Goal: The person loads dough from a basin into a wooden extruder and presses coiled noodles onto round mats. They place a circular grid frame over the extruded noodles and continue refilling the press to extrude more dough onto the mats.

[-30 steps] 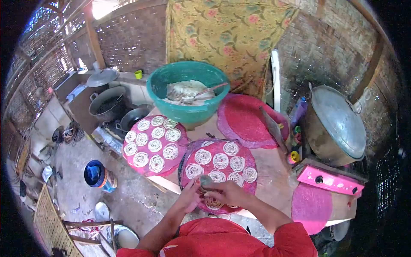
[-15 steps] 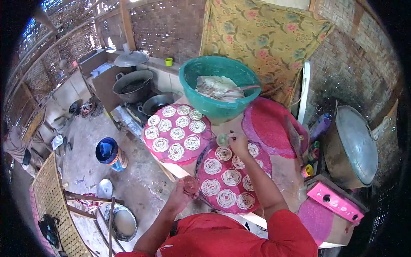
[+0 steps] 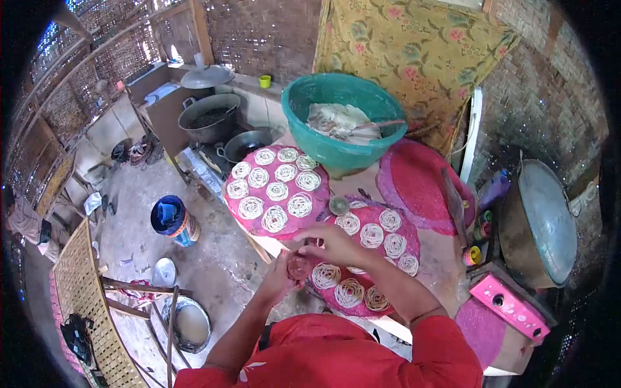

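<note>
My left hand (image 3: 274, 282) is closed around a small reddish-brown round cup (image 3: 299, 266), held over the table's front edge. Just above that cup, my right hand (image 3: 333, 244) has its fingers curled in; whatever they hold, if anything, is hidden. Below my right arm lies a pink round mat (image 3: 337, 304) bearing several pale noodle-like coiled rounds (image 3: 349, 292), some hidden by the arm. A small greyish-green round cup (image 3: 338, 205) stands at that mat's far edge. To the left, another pink mat (image 3: 231, 215) carries more such rounds (image 3: 274, 218).
A large green basin (image 3: 301, 139) with white dough (image 3: 336, 119) stands behind the mats. More pink mats (image 3: 414, 178) lie to the right, near a big lidded pot (image 3: 540, 220). A blue bucket (image 3: 176, 220) stands on the floor; pots (image 3: 207, 119) sit at the back left.
My right hand has come away from the greyish-green cup, back toward me and leftward to the reddish-brown cup. My left hand still holds that cup. The view has shifted slightly.
</note>
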A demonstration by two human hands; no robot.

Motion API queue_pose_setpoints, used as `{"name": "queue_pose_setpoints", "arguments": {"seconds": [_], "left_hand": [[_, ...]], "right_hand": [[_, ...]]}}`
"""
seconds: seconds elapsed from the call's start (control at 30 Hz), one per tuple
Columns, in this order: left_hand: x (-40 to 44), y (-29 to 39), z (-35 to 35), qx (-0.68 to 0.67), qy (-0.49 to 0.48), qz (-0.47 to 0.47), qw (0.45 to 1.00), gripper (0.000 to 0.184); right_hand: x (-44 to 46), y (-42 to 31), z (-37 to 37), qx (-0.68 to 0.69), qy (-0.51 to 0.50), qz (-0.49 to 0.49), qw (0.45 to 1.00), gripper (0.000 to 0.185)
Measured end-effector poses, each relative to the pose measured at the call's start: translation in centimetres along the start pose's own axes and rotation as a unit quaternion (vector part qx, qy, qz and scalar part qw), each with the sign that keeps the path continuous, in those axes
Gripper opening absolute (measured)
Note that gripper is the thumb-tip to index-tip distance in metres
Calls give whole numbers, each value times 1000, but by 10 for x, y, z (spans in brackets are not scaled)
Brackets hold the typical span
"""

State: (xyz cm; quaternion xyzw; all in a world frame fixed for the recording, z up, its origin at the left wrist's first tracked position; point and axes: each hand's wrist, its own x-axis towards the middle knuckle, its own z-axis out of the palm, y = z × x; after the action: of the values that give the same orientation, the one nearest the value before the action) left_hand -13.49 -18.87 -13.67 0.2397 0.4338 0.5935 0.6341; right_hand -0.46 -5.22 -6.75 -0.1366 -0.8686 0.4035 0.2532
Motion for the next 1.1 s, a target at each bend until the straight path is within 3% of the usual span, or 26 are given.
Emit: {"name": "queue_pose_setpoints", "arguments": {"seconds": [0.03,0.07,0.1,0.13,0.17,0.2,0.23,0.3,0.33,0.4,0.5,0.7,0.8,0.9,0.97,1.0,1.1], "left_hand": [[5,3,5,-2,-3,-5,1000,53],[13,3,3,6,-74,21,997,49],[22,-3,-1,8,-82,17,996,49],[31,-6,-1,159,-34,84,983,46],[34,-7,-4,160,-46,91,982,45],[37,-7,-7,162,-58,98,980,43],[39,-6,-8,163,-69,105,979,41],[36,-7,-11,111,21,68,991,38],[29,9,-9,89,-21,15,996,35],[26,6,-15,116,15,36,992,37],[26,4,-16,158,71,77,982,34],[53,-19,-45,254,118,161,946,19],[59,-23,-46,251,100,192,944,19],[64,-29,-39,376,137,208,892,16],[69,-33,-35,466,118,341,808,12],[71,-34,-34,492,113,321,802,11],[77,-44,-28,513,144,297,793,12]], "right_hand": [[-3,-9,1,-33,-26,-21,999,13],[-7,-7,1,-35,-20,-16,999,13],[-11,-4,0,-29,26,-1,999,13],[-15,0,-4,-25,73,14,997,12],[-22,4,-11,-31,81,19,996,12],[-33,9,-24,-23,159,69,985,12],[-45,16,-39,-14,235,117,965,13],[-76,37,-87,15,308,262,915,12],[-100,68,-105,-136,367,259,883,14],[-138,84,-132,-206,432,298,826,18],[-199,128,-147,-328,389,385,770,17],[-246,173,-130,-306,407,368,778,14],[-241,155,-123,-317,379,393,775,13],[-238,145,-119,-283,406,389,777,17],[-246,155,-116,-307,436,359,766,20],[-250,160,-114,-332,464,328,753,24],[-242,126,-110,-336,433,353,758,27]]}}
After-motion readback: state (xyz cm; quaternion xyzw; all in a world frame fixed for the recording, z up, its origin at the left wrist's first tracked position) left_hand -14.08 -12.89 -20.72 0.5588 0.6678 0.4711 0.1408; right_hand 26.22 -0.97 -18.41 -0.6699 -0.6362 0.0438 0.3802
